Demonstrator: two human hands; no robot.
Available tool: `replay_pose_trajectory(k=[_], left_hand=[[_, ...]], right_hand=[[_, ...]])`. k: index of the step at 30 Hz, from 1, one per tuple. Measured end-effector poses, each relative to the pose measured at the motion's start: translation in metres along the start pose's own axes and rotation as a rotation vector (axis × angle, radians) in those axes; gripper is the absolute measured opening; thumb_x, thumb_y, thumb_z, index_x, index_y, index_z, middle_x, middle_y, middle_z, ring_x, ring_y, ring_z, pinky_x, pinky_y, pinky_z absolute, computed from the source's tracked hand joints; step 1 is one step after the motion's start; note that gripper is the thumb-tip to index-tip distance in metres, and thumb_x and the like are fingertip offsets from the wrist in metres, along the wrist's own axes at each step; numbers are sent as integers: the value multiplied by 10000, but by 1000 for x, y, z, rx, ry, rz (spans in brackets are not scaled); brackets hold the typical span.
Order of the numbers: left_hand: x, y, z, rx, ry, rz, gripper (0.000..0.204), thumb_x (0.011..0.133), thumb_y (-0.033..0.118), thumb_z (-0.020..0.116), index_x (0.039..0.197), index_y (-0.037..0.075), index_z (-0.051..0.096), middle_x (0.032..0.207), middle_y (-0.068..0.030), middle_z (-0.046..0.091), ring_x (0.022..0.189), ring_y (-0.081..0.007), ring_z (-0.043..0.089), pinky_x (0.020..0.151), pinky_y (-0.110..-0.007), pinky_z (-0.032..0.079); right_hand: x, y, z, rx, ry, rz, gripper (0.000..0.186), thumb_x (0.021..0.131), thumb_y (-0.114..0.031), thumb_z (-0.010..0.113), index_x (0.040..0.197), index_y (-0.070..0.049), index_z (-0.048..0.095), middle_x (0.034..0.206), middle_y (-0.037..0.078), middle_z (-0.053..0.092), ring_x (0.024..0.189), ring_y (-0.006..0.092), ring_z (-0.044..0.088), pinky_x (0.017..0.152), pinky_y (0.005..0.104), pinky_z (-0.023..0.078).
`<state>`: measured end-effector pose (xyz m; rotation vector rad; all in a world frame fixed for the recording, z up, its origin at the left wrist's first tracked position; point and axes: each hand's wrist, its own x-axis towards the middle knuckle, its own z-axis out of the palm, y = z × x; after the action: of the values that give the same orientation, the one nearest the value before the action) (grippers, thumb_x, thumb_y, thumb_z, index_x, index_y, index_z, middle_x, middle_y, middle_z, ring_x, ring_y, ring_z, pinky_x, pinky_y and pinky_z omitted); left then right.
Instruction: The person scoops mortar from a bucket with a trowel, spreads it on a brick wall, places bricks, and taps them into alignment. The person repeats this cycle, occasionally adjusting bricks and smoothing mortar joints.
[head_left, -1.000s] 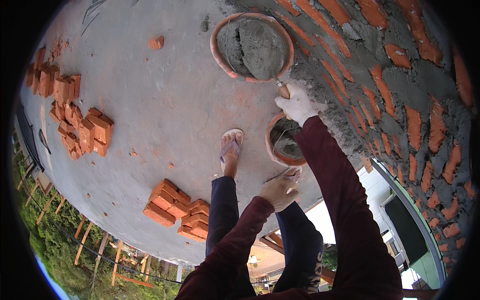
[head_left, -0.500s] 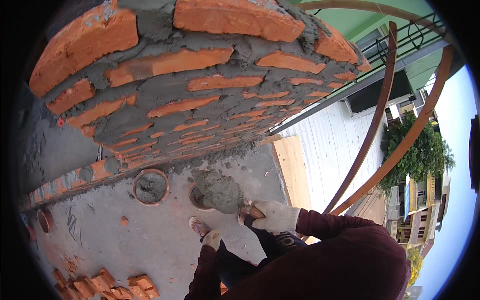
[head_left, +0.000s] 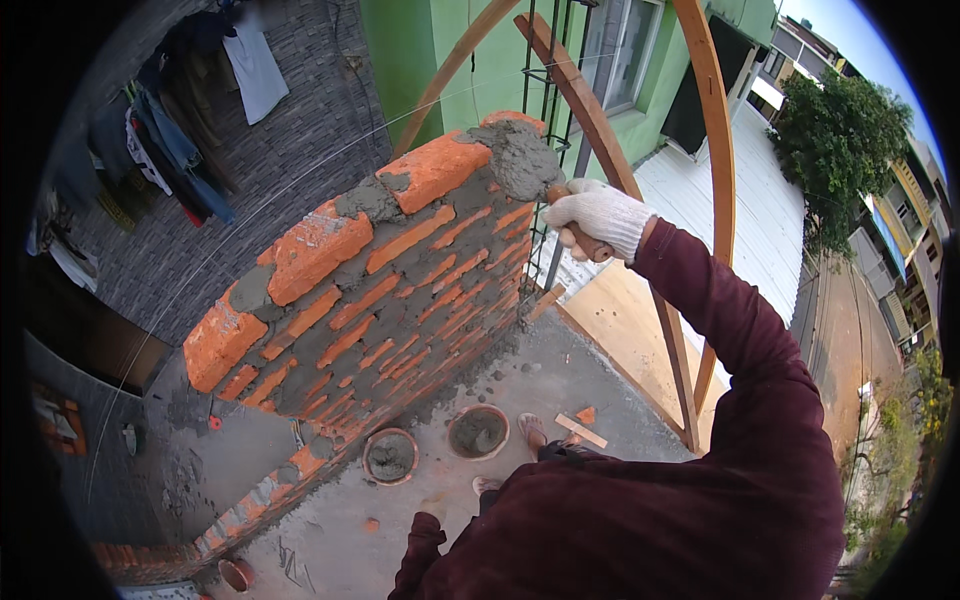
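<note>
My right hand (head_left: 600,222), in a white knitted glove, is closed around the wooden handle of a trowel (head_left: 595,247). A thick heap of wet grey mortar (head_left: 522,163) covers its blade, at the far right end of the brick wall (head_left: 390,290). Whether the mortar rests on the bricks or still on the blade is hard to tell. Along the wall's top, orange bricks (head_left: 318,250) stand with mortar-filled gaps between them. My left arm (head_left: 420,550) hangs low near the floor; its hand is blurred against the concrete, so its fingers cannot be made out.
Two round tubs with mortar, one (head_left: 390,457) at the wall's foot and another (head_left: 478,432) by my feet, stand on the concrete floor. Curved wooden poles (head_left: 712,150) and upright steel bars (head_left: 530,60) rise beyond the wall's right end. A thin line crosses above the wall.
My right hand has risen from the tub to the wall's top with the mortar-loaded trowel. The view has tilted up, showing hanging clothes behind the wall.
</note>
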<state>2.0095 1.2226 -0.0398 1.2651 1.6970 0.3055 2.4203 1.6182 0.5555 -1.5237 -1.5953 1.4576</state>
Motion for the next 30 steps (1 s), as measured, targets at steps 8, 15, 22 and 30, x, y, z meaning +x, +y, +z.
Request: replay_pose_trajectory(k=[8,15,22,30], left_hand=[[14,14,21,-576,3,-238,456,986,257,689,1370,16,644,1248,-118,722,1102,-216,678,983,-369,527],[-68,12,-38,-556,112,-397,452,980,272,693,1368,43,653,1175,-76,731,1017,-172,674,897,-349,534],[-83,24,-86,-356,61,-292,447,966,300,700,1347,70,676,1124,-49,735,951,-148,666,814,-326,533],[-52,48,-95,-484,155,-481,437,994,317,653,1347,60,667,1227,-85,711,1091,-192,655,927,-348,508]], right_hand=[[161,-44,44,865,147,-255,103,957,-78,620,922,14,590,728,93,611,574,199,609,520,333,559],[218,-13,85,1661,-62,-394,53,1014,-105,518,989,-84,476,771,24,533,560,137,501,491,306,480],[159,-9,107,1439,-269,-408,73,1037,-152,524,1075,-90,515,819,7,568,593,112,557,455,286,492],[79,32,15,63,108,-310,485,1033,-324,548,1318,64,498,716,21,551,446,101,522,382,280,441]])
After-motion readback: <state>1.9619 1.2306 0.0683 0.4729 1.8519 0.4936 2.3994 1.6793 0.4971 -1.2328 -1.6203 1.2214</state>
